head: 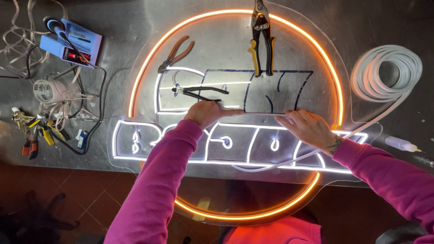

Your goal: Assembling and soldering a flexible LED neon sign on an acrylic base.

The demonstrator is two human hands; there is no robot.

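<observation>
Both hands press a white strip [264, 114] onto a clear sign panel [217, 49] on a metal table [370, 22]. The left hand [207, 113] is curled, fingers down on the strip's left end. The right hand [309, 129] lies flatter, fingertips pinching the strip's right part against the panel. The strip runs straight between them, then passes under the right hand and trails off to a white coil [386, 74] beyond and right of that hand.

Just above the left hand lie black pliers [199, 92]; farther up, brown pliers [176, 54]. Yellow-handled snips [261, 43] lie above the gap between the hands. An orange glowing ring [149, 58] circles the panel, and white lit outlines [135, 124] run below the hands. Far left of the left hand sit a blue box [72, 43], tangled wires [58, 104] and small tools [38, 135]. A glue bottle [402, 144] lies right of the right hand.
</observation>
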